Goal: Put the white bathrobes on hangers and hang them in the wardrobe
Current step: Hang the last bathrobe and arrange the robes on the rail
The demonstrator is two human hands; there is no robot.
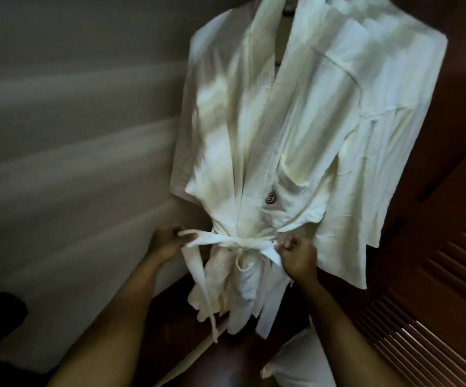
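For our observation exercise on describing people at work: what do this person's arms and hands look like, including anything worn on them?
Both forearms are bare, with no sleeves in view. The left hand and right hand wear no gloves, and no watch, bracelet or ring shows, though the picture is dim.

Dark polished wooden floor (227,361) below both gripping hands; soft white pillow-like bundle (301,361) lying directly on it, under right-hand grip, beside louvred wooden door (433,317).

Left grip (167,241) and right grip (298,254), both fingers curled.
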